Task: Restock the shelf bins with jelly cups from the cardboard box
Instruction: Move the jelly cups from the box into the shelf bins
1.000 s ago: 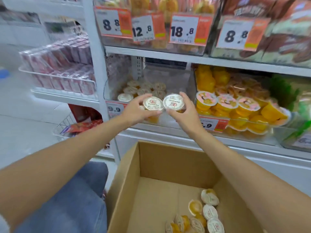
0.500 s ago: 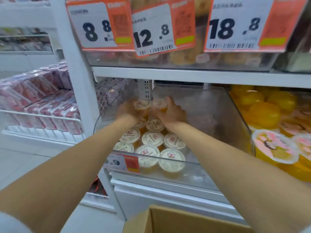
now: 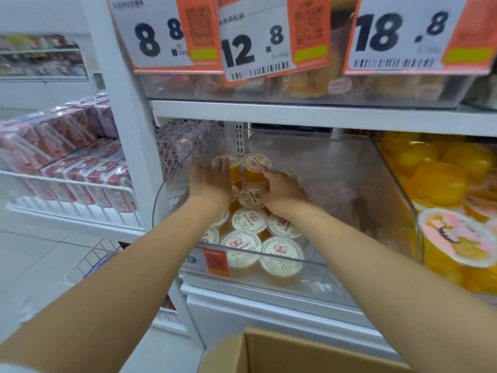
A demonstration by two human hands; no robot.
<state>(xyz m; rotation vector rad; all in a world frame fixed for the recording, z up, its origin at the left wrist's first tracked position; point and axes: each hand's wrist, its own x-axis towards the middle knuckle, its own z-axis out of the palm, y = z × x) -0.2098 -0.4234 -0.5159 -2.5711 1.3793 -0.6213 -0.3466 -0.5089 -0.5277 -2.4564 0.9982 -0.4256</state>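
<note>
Orange jelly cups (image 3: 255, 164) land at the back edge of the bin (image 3: 349, 273): left hand (image 3: 212, 181) fingers straight together, right hand (image 3: 279, 187) pinching one. Two more stocked.

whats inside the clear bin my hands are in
White-lidded jelly cups fill the left of the clear bin, two raised at the back. The left hand and right hand hide some.

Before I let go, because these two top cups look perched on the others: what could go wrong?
1. The top cups seem to rest on the lower cups; once the left hand and right hand let go, they may tip or slide.
2. A toppled cup could roll forward and disturb the rows inside the clear bin.
</note>
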